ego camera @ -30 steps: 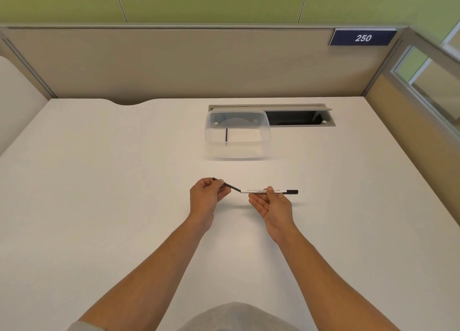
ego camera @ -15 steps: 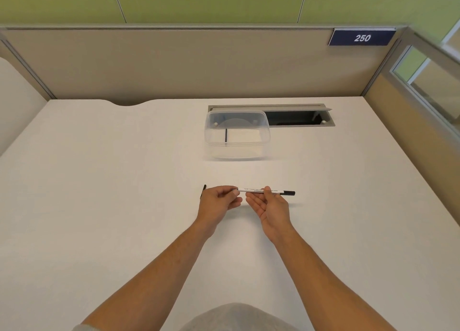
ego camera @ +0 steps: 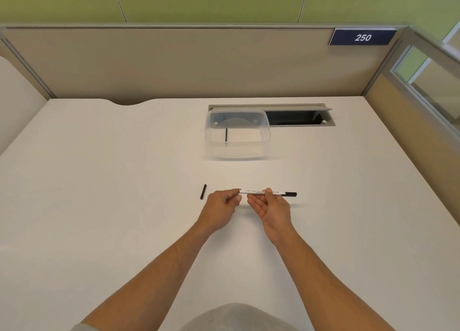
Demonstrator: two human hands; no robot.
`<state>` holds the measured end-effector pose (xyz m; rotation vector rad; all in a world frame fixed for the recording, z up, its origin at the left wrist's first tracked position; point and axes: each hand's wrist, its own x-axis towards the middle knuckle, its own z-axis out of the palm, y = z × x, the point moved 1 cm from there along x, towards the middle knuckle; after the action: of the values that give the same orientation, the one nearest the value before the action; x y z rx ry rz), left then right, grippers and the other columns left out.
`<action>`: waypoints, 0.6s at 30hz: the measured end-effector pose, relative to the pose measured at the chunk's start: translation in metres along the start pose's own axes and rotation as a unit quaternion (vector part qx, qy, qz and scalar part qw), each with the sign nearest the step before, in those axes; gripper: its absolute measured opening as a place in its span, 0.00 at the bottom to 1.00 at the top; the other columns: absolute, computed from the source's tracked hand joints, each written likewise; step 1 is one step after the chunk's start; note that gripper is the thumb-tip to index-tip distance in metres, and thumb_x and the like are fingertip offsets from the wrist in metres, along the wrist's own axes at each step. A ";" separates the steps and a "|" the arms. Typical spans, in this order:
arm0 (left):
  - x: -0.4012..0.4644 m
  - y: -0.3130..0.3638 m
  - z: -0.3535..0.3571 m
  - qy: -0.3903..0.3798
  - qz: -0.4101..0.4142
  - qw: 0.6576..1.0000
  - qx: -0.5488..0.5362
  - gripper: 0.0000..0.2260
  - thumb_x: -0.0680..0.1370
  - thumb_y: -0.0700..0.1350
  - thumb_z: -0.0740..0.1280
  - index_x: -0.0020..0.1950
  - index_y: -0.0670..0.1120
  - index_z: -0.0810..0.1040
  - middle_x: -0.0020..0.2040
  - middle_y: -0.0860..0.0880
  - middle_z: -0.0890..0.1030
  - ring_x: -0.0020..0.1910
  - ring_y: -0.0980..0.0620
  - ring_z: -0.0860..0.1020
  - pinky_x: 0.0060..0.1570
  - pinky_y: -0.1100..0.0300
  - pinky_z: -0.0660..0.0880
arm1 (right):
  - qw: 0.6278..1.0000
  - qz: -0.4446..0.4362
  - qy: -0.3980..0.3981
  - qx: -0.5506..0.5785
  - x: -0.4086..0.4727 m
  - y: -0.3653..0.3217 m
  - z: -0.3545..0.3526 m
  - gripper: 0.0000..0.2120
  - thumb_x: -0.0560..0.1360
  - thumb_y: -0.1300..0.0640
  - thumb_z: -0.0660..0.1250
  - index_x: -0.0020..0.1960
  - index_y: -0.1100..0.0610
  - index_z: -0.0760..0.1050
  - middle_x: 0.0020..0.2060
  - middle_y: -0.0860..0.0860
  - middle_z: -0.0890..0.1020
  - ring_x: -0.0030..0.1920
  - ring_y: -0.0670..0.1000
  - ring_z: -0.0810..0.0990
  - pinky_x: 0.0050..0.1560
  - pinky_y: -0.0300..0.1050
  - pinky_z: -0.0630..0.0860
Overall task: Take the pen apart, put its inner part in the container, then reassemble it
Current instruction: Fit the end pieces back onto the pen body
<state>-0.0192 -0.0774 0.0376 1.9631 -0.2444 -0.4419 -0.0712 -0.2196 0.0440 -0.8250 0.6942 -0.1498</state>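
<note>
— Since a second ago the left hand (ego camera: 222, 204) has let the black cap (ego camera: 203, 191) go; that piece now lies on the tabletop (ego camera: 99, 206) just left of the hand, apart from it. The dark tip that stuck out of the pen (ego camera: 267, 193) then is no longer seen.

— And the hands now?

— Left hand is curled, thumb and fingertips pinched on the pen's left end. Right hand (ego camera: 272, 207) is palm up and half open, with the thumb pressed over the white barrel resting on its fingers. Its black right end sticks out past the right hand. The pen lies level between both hands, above the tabletop.

— The inner part?

— A thin dark rod (ego camera: 226, 136) sits in the clear container (ego camera: 237, 134), well beyond both hands, toward its left side. Behind that container is an open slot (ego camera: 298, 117) in the tabletop.
</note>
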 end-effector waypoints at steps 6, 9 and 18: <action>0.000 -0.013 -0.025 0.202 -0.032 0.963 0.177 0.10 0.77 0.46 0.65 0.57 0.48 0.79 0.53 0.50 0.81 0.50 0.50 0.78 0.50 0.55 0.74 | 1.000 0.007 0.003 0.023 0.003 0.002 -0.003 0.08 0.81 0.59 0.59 0.52 0.65 0.72 0.46 0.64 0.82 0.45 0.59 0.85 0.42 0.47 0.83; 0.001 -0.023 -0.038 0.205 -0.081 0.941 0.256 0.14 0.77 0.48 0.65 0.61 0.46 0.76 0.57 0.47 0.77 0.57 0.45 0.74 0.50 0.50 0.75 | 1.000 0.009 0.003 0.026 0.003 0.001 -0.003 0.08 0.81 0.60 0.59 0.52 0.64 0.72 0.46 0.64 0.82 0.45 0.59 0.85 0.42 0.47 0.83; 0.005 -0.036 -0.044 0.187 -0.094 0.938 0.276 0.06 0.77 0.44 0.64 0.49 0.44 0.78 0.48 0.46 0.79 0.47 0.45 0.76 0.41 0.49 0.76 | 1.000 0.013 0.002 0.028 0.004 0.001 -0.004 0.08 0.81 0.60 0.59 0.51 0.64 0.73 0.46 0.64 0.82 0.44 0.58 0.85 0.41 0.46 0.83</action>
<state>0.0029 -0.0273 0.0206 2.5890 0.0793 -0.1123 -0.0706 -0.2227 0.0394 -0.7609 0.7020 -0.1469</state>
